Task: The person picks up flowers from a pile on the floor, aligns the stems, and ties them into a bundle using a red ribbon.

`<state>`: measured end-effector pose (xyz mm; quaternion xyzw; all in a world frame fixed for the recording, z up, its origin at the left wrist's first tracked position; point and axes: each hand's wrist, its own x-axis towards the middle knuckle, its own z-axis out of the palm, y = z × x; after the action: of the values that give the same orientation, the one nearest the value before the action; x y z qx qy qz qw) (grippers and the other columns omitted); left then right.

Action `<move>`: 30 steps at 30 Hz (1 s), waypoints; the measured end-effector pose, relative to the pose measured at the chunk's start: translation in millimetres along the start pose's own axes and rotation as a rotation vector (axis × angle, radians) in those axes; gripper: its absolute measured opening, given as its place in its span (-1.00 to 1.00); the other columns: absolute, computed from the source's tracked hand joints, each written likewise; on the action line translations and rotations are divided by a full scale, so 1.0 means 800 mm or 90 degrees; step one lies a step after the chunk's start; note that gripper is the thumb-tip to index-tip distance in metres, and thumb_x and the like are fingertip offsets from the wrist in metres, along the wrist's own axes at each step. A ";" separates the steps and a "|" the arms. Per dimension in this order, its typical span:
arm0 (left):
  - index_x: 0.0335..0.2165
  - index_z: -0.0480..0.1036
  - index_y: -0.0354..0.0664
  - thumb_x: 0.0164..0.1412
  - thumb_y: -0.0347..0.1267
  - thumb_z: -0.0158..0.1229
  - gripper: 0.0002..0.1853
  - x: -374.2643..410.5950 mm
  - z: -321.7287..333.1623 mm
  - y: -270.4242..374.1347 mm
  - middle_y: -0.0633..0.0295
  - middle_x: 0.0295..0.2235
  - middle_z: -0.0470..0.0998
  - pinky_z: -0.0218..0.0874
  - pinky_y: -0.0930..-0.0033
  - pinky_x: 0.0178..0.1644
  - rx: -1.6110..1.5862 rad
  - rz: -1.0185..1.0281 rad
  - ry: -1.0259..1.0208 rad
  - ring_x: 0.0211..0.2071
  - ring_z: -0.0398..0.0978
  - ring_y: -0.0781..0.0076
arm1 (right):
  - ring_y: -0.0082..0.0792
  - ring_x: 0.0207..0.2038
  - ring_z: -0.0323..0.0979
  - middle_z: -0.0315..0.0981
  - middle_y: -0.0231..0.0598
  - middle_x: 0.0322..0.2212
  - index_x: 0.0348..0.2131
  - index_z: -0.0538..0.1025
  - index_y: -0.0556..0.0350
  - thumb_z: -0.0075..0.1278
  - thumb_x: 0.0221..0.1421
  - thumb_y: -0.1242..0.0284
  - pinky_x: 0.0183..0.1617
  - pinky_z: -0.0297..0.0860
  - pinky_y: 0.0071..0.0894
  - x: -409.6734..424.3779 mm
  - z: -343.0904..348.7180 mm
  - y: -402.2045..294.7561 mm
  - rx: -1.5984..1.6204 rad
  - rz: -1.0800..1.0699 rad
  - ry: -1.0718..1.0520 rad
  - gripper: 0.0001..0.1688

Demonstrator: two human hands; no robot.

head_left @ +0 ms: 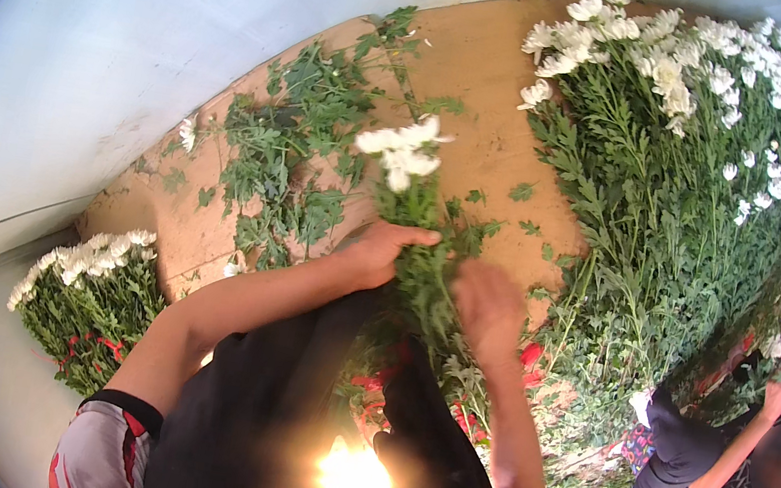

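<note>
My left hand [384, 249] is closed around the stems of a small bunch of white chrysanthemums [404, 204], thumb laid across the front. The white blooms point away from me, above the fist, and the leafy stems run down between my knees. Blurred by motion, my right hand [491, 308] is just right of these stems. Its fingers are too smeared to show whether they hold anything. Red ties or strips [369, 385] show among the greenery below, partly hidden by my dark-clad legs.
A large heap of cut white chrysanthemums [644, 168] lies at the right. Stripped leaves [294, 131] litter the brown floor covering [477, 68]. Tied bunches [93, 306] stand at the left, near a pale wall [111, 36]. Another person [714, 459] sits at the right, handling stems.
</note>
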<state>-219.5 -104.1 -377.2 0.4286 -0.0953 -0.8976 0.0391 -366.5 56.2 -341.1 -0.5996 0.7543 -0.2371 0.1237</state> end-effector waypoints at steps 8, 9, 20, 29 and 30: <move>-0.13 0.38 -0.34 0.21 -0.33 0.11 -0.68 -0.035 -0.025 0.025 -0.04 -0.16 0.56 0.34 -0.02 0.03 0.027 -0.012 -0.003 -0.12 0.52 0.10 | -0.21 -0.38 0.41 0.34 -0.24 -0.37 -0.07 0.45 0.02 0.06 -0.11 0.59 -0.44 0.40 -0.25 0.004 -0.042 0.188 -0.381 0.234 0.009 -0.49; -0.13 0.38 -0.34 0.21 -0.33 0.11 -0.68 -0.043 -0.029 0.026 -0.03 -0.16 0.56 0.32 -0.03 0.04 0.036 -0.002 0.014 -0.11 0.52 0.10 | -0.26 -0.46 0.42 0.38 -0.27 -0.38 -0.09 0.47 0.00 0.08 -0.09 0.59 -0.54 0.38 -0.36 0.015 -0.034 0.158 -0.357 0.163 0.032 -0.52; -0.08 0.41 -0.33 0.21 -0.34 0.10 -0.65 -0.043 -0.049 0.023 0.04 -0.18 0.58 0.35 0.03 0.01 0.031 -0.028 0.011 -0.13 0.53 0.15 | -0.01 -0.16 0.36 0.43 -0.12 -0.18 -0.14 0.39 0.16 0.04 0.08 0.40 -0.12 0.31 -0.07 0.126 -0.087 0.168 -0.271 0.196 0.159 -0.65; -0.10 0.43 -0.33 0.21 -0.34 0.10 -0.66 -0.038 -0.042 0.019 0.04 -0.19 0.58 0.35 0.05 0.00 0.041 -0.021 0.008 -0.15 0.53 0.17 | 0.01 -0.17 0.37 0.41 -0.11 -0.28 -0.09 0.47 0.12 0.04 0.15 0.40 -0.17 0.38 -0.08 0.079 -0.094 0.255 -0.375 0.270 0.074 -0.67; -0.10 0.43 -0.33 0.21 -0.33 0.10 -0.66 -0.038 -0.043 0.019 0.05 -0.19 0.58 0.35 0.06 0.00 0.039 -0.019 0.011 -0.15 0.53 0.17 | -0.03 -0.24 0.38 0.40 -0.14 -0.33 -0.14 0.48 0.12 0.04 0.14 0.45 -0.22 0.38 -0.08 0.077 -0.096 0.240 -0.365 0.222 0.122 -0.73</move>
<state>-173.8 -119.0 -372.4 0.4388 -0.1159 -0.8910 0.0137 -580.7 45.8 -366.3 -0.4471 0.8895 -0.0463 -0.0825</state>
